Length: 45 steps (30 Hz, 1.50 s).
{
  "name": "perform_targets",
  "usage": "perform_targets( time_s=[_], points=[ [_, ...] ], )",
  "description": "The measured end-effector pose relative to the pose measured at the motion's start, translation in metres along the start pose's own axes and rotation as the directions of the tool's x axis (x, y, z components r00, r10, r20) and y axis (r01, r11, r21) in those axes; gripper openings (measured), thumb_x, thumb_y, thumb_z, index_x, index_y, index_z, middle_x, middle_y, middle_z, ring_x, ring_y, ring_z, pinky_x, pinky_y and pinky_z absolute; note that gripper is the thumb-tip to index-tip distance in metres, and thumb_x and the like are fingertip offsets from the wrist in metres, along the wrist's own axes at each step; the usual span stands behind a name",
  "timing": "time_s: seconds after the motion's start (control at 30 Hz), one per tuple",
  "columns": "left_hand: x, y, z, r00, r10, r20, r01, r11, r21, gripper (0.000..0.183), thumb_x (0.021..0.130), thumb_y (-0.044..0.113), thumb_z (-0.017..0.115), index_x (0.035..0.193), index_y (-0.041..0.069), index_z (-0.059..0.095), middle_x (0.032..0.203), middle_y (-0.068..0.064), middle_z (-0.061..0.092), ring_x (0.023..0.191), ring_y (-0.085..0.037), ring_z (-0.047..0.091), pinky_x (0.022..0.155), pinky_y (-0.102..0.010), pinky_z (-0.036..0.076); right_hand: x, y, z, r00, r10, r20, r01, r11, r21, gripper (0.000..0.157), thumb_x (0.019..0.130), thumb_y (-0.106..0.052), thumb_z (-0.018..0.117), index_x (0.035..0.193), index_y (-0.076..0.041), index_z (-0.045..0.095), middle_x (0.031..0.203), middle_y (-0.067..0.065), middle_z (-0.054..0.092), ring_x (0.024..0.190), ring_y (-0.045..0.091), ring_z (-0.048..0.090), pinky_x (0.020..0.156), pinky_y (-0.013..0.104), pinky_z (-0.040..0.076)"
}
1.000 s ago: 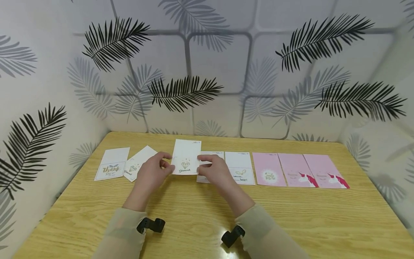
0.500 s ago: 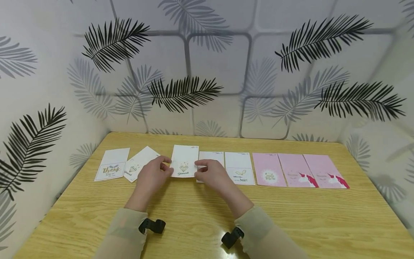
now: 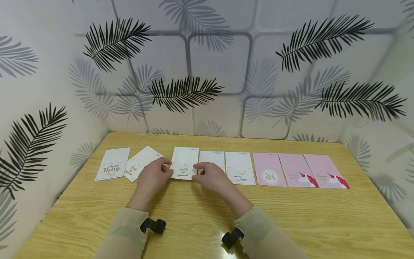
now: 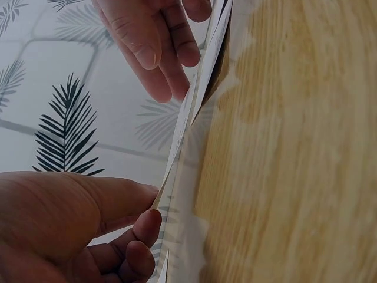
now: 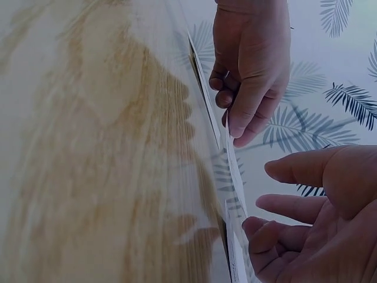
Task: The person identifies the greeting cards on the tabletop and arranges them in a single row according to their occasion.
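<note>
A white card with a gold diamond drawing and the word "Diamonds" lies between my hands in the head view. My left hand pinches its lower left edge; the left wrist view shows thumb and forefinger closed on the thin white card, tilted slightly off the table. At the card's right edge is my right hand; its thumb and forefinger stand apart in the right wrist view, and a lower finger appears close to the card. Another diamond card lies askew, partly behind my left hand.
On the wooden table, a "Thank you" card lies far left. Right of my hands are a partly covered white card, a "heart" card, a pink "Smile More" card and two pink unicorn cards. A patterned wall rises behind.
The diamond card has come down toward the table, slightly nearer to me. My right hand has loosened from its right edge and shifted a little left; my left hand still pinches it.
</note>
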<state>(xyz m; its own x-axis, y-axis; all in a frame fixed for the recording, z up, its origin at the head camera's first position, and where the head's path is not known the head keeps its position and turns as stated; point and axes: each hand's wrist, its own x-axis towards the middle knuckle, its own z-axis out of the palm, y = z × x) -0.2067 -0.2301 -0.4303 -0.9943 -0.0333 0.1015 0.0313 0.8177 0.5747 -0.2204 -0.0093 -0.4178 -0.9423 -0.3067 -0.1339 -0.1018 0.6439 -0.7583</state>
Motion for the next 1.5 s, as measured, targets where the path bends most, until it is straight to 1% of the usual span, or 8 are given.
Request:
perform_targets(
  time_s=[0.2, 0.5, 0.6, 0.8, 0.93, 1.2, 1.4, 1.5],
  points=[
    [0.0, -0.001, 0.001, 1.0, 0.008, 0.0, -0.008, 1.0, 0.003, 0.023, 0.104, 0.013, 0.074, 0.124, 0.003, 0.075, 0.092, -0.003, 0.072, 0.077, -0.022, 0.061, 0.072, -0.043, 0.05, 0.0, 0.002, 0.002, 1.0, -0.018, -0.001, 0.018, 1.0, -0.013, 0.043, 0.105, -0.023, 0.074, 0.146, -0.01, 0.072, 0.135, 0.014, 0.071, 0.123, 0.029, 0.065, 0.103, 0.049, 0.054],
    [0.001, -0.004, 0.004, 1.0, -0.013, 0.002, 0.013, 1.0, 0.017, 0.022, 0.102, 0.012, 0.075, 0.122, 0.004, 0.074, 0.091, -0.004, 0.071, 0.081, -0.025, 0.063, 0.076, -0.045, 0.051, -0.001, 0.002, 0.003, 0.999, -0.041, 0.009, 0.041, 0.998, -0.038, 0.045, 0.105, -0.024, 0.071, 0.147, -0.009, 0.071, 0.139, 0.016, 0.071, 0.125, 0.03, 0.065, 0.104, 0.051, 0.054],
    [0.002, -0.006, 0.007, 1.0, -0.02, 0.012, 0.02, 0.999, 0.038, 0.022, 0.102, 0.013, 0.075, 0.122, 0.005, 0.074, 0.093, -0.003, 0.072, 0.083, -0.025, 0.063, 0.077, -0.046, 0.051, 0.0, 0.003, 0.005, 0.999, -0.052, 0.016, 0.053, 0.997, -0.053, 0.045, 0.104, -0.025, 0.071, 0.147, -0.01, 0.072, 0.132, 0.013, 0.073, 0.113, 0.027, 0.065, 0.096, 0.046, 0.055],
    [0.004, -0.01, 0.011, 1.0, -0.02, 0.012, 0.02, 0.997, 0.076, 0.022, 0.102, 0.014, 0.075, 0.122, 0.006, 0.072, 0.093, -0.003, 0.07, 0.081, -0.026, 0.062, 0.077, -0.047, 0.05, 0.0, 0.005, 0.007, 0.991, -0.118, 0.062, 0.124, 0.988, -0.095, 0.044, 0.105, -0.024, 0.07, 0.145, -0.008, 0.073, 0.086, 0.001, 0.067, 0.074, 0.016, 0.051, 0.069, 0.033, 0.042],
    [0.003, -0.01, 0.012, 1.0, -0.026, 0.001, 0.025, 0.995, 0.092, 0.022, 0.102, 0.014, 0.073, 0.122, 0.006, 0.072, 0.092, -0.002, 0.07, 0.079, -0.025, 0.061, 0.076, -0.047, 0.05, -0.002, 0.005, 0.007, 0.986, -0.148, 0.072, 0.155, 0.982, -0.111, 0.044, 0.105, -0.023, 0.07, 0.145, -0.007, 0.072, 0.08, -0.002, 0.068, 0.069, 0.013, 0.047, 0.066, 0.031, 0.04],
    [0.002, -0.006, 0.012, 1.0, -0.007, 0.015, 0.004, 0.986, 0.164, 0.021, 0.102, 0.014, 0.073, 0.122, 0.007, 0.074, 0.088, 0.0, 0.069, 0.075, -0.023, 0.059, 0.072, -0.046, 0.049, 0.0, 0.008, 0.009, 0.979, -0.191, 0.075, 0.2, 0.969, -0.143, 0.045, 0.104, -0.024, 0.07, 0.144, -0.005, 0.073, 0.09, 0.001, 0.075, 0.075, 0.013, 0.054, 0.071, 0.033, 0.046],
    [0.003, -0.008, 0.014, 1.0, -0.007, 0.014, 0.004, 0.985, 0.174, 0.022, 0.101, 0.013, 0.073, 0.122, 0.007, 0.075, 0.088, 0.0, 0.067, 0.076, -0.024, 0.059, 0.072, -0.045, 0.049, 0.034, 0.044, 0.027, 0.973, -0.216, 0.077, 0.227, 0.959, -0.168, 0.049, 0.103, -0.032, 0.068, 0.146, -0.01, 0.073, 0.069, -0.004, 0.065, 0.061, 0.013, 0.047, 0.061, 0.034, 0.044],
    [0.003, -0.009, 0.014, 1.0, -0.004, 0.015, 0.001, 0.984, 0.178, 0.022, 0.101, 0.013, 0.073, 0.123, 0.007, 0.075, 0.088, 0.0, 0.067, 0.076, -0.024, 0.059, 0.072, -0.045, 0.049, 0.042, 0.051, 0.031, 0.974, -0.212, 0.084, 0.224, 0.959, -0.172, 0.05, 0.103, -0.035, 0.068, 0.147, -0.011, 0.072, 0.07, -0.006, 0.064, 0.06, 0.013, 0.046, 0.06, 0.034, 0.044]
  ],
)
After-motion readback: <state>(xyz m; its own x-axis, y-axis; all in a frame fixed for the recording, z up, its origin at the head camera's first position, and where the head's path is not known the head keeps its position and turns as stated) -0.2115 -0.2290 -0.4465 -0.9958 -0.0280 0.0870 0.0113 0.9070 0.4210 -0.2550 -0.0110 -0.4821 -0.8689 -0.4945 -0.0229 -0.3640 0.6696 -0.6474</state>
